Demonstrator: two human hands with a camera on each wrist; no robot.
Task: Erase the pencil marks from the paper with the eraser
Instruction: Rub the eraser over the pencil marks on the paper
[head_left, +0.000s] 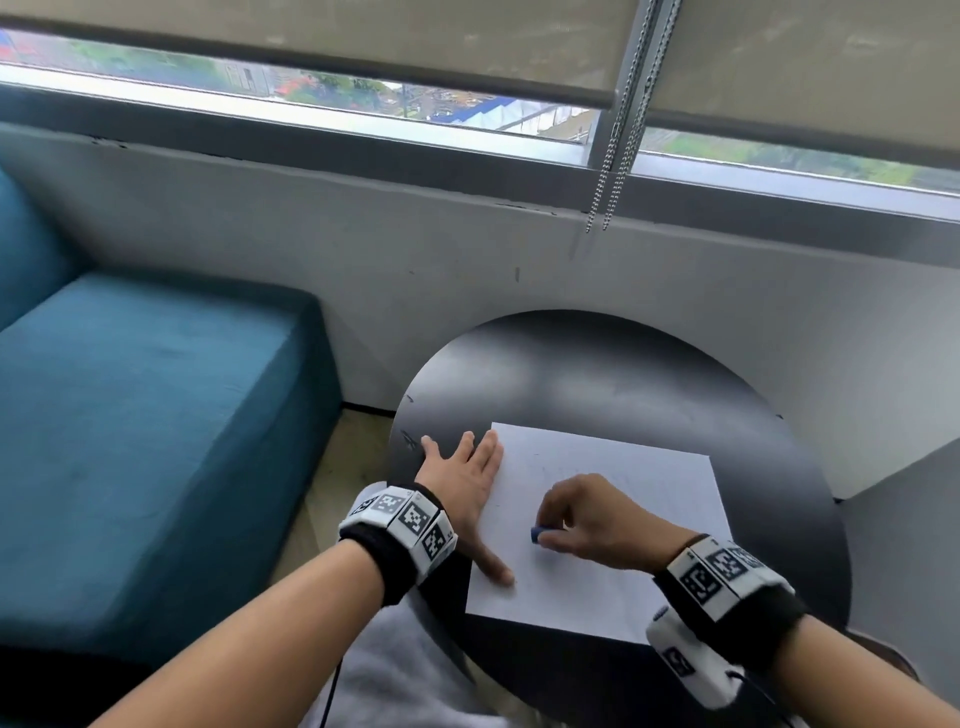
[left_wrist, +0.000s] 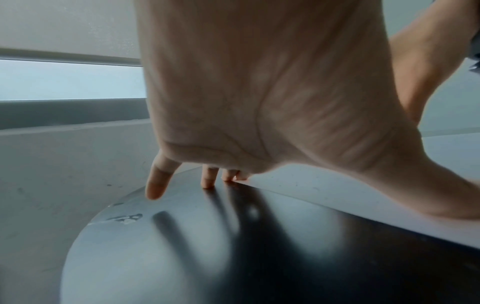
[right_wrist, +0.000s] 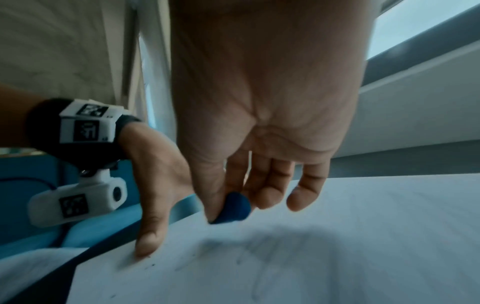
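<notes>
A white sheet of paper (head_left: 623, 519) lies on a round black table (head_left: 597, 374). Faint pencil marks (right_wrist: 272, 253) show on the paper. My right hand (head_left: 582, 519) pinches a small blue eraser (head_left: 536, 535) between thumb and fingers, its tip down on the paper (right_wrist: 363, 236); the eraser (right_wrist: 233, 208) looks blurred. My left hand (head_left: 467, 488) lies flat with spread fingers at the sheet's left edge, its thumb (right_wrist: 148, 236) pressing the paper and its other fingers (left_wrist: 158, 185) on the table (left_wrist: 182, 257).
A teal sofa (head_left: 145, 441) stands left of the table. A grey wall and window sill (head_left: 467, 208) run behind it, with blind chains (head_left: 618, 156) hanging down. My lap in grey cloth (head_left: 395, 675) is under the table's near edge.
</notes>
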